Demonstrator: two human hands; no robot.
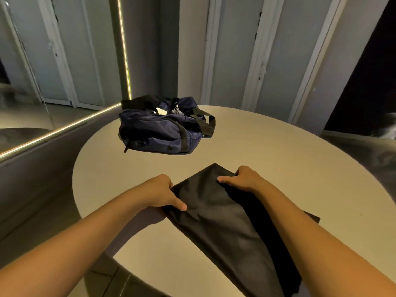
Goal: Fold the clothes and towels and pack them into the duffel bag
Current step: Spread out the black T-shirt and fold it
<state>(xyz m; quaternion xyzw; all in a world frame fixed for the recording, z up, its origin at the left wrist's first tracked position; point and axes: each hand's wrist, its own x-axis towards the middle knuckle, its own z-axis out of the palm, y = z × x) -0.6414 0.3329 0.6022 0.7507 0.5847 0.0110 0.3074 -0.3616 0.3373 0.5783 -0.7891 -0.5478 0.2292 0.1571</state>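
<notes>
Fingers point(179, 205), left hand point(159, 192) and right hand point(244, 178), pinch black garment point(214, 213); duffel bag point(158, 129) beyond on round table point(278, 146).

A round table point(278, 151) with a pale, matte top fills the middle of the view, its near edge curving off at the bottom. To the left stands a large mirror point(27, 67) that reflects pale panels. A thin lit strip point(124, 50) runs up the mirror's right edge, and another point(60, 127) runs along its bottom edge. Behind the table is a wall of grey panels point(233, 50) divided by white upright frames point(254, 67). A dark opening point(368, 78) lies at the far right.
</notes>
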